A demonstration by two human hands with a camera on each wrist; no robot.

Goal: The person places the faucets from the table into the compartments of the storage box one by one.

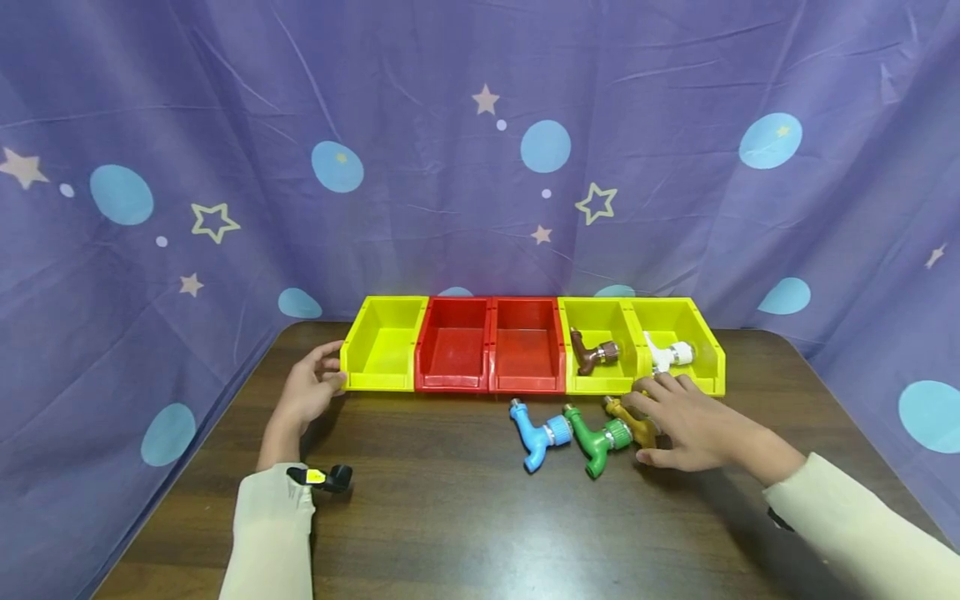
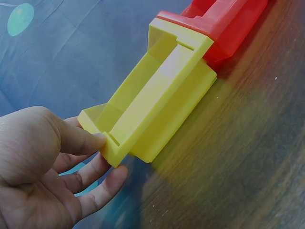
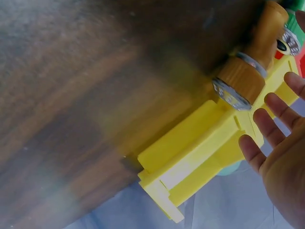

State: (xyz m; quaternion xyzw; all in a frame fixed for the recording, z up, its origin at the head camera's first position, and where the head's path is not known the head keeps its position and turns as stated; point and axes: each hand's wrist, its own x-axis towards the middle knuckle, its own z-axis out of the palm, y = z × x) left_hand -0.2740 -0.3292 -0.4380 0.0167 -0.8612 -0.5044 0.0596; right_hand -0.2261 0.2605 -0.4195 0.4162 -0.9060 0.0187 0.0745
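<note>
My left hand is at the front corner of the leftmost yellow bin. In the left wrist view the thumb and fingers pinch that bin's corner. My right hand reaches over a mustard-yellow tap, partly hiding it. In the right wrist view its fingers are spread beside the tap, apart from it. Left of this tap lie a green tap and a blue tap on the table. A brown tap and a white tap each lie in a yellow bin on the right.
Two red bins stand between the left yellow bin and the two right yellow ones. The row sits along the back of the brown wooden table. A purple curtain hangs behind it.
</note>
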